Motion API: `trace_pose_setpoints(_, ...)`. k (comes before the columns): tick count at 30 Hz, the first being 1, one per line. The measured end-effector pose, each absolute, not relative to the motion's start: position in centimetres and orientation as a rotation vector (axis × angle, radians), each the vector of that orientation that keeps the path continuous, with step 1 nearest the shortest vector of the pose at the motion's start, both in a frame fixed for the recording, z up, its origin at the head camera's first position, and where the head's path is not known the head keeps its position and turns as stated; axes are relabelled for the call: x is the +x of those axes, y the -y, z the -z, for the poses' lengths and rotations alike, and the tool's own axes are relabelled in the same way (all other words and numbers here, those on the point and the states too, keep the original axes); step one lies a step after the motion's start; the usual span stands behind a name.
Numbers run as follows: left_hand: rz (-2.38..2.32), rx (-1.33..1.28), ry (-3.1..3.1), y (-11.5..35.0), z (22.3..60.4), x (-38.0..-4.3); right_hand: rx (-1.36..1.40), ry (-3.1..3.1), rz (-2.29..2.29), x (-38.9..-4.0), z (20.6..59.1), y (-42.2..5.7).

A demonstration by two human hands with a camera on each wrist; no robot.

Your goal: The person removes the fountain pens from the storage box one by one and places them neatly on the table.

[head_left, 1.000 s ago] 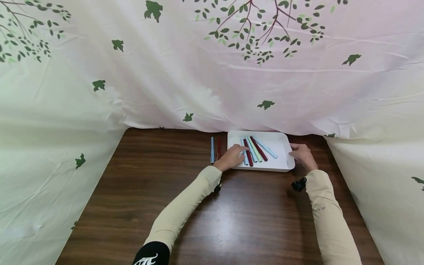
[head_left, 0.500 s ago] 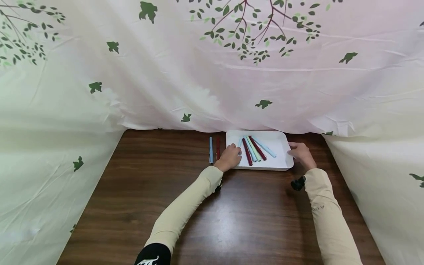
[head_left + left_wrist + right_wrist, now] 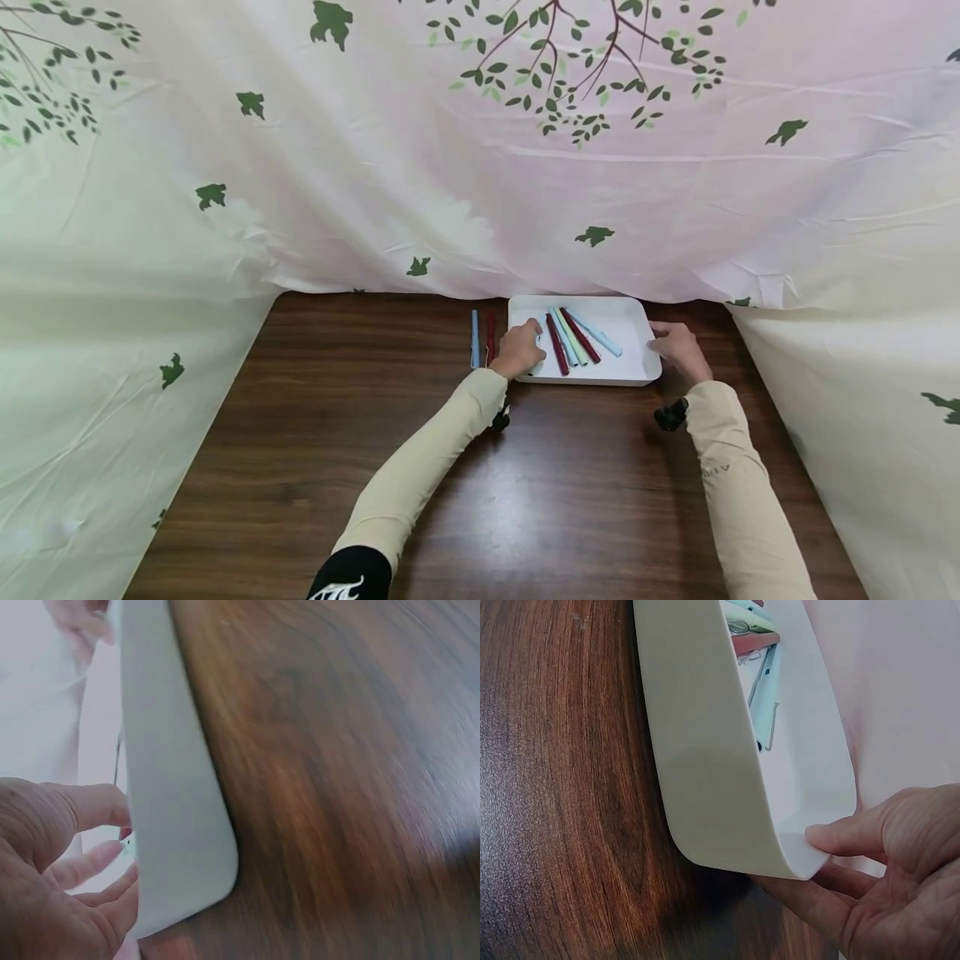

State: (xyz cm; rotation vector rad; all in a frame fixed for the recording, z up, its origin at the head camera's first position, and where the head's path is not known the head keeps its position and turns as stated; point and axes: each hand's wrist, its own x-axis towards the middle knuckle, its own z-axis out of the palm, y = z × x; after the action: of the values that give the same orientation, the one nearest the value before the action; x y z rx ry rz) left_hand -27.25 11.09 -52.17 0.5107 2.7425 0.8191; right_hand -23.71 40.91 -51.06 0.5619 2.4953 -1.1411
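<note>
A white tray point(image 3: 633, 333) at the table's far side holds several slim pens in light blue, dark red and pale green. My left hand point(image 3: 520, 350) reaches over the tray's left end and pinches a light blue pen point(image 3: 128, 844), mostly hidden by the fingers in both views. My right hand point(image 3: 681, 348) grips the tray's right end, thumb inside the wall and fingers outside, as the right wrist view shows. Inside the tray, a dark red pen point(image 3: 557, 343) lies nearest the left hand, and a light blue pen point(image 3: 596, 333) slants toward the right.
Left of the tray, a blue pen point(image 3: 475, 339) and a dark red pen point(image 3: 491, 337) lie side by side on the brown wooden table point(image 3: 360, 400). A patterned cloth point(image 3: 450, 167) hangs close behind the tray and along both sides.
My left hand has drawn the leftmost light blue pen leftward, away from the other pens in the tray. The right hand keeps its grip on the tray's end.
</note>
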Motion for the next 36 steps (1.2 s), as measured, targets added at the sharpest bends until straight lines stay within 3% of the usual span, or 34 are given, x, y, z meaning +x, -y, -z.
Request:
trace_pose_setpoints(5,-0.977,0.35,-2.639,-11.1,52.0,-27.6,0.548,-2.49,1.145,-23.7,51.2,-41.1)
trace_pose_setpoints(23,-1.568,0.144,-2.118,-10.0,51.4,-28.6,0.559,-2.467,1.167,-23.7,51.1,-41.1)
trace_pose_setpoints(36,-1.628,0.184,-1.893,-8.8,51.6,-29.7,0.566,-2.478,1.164,-23.7,51.1,-41.1)
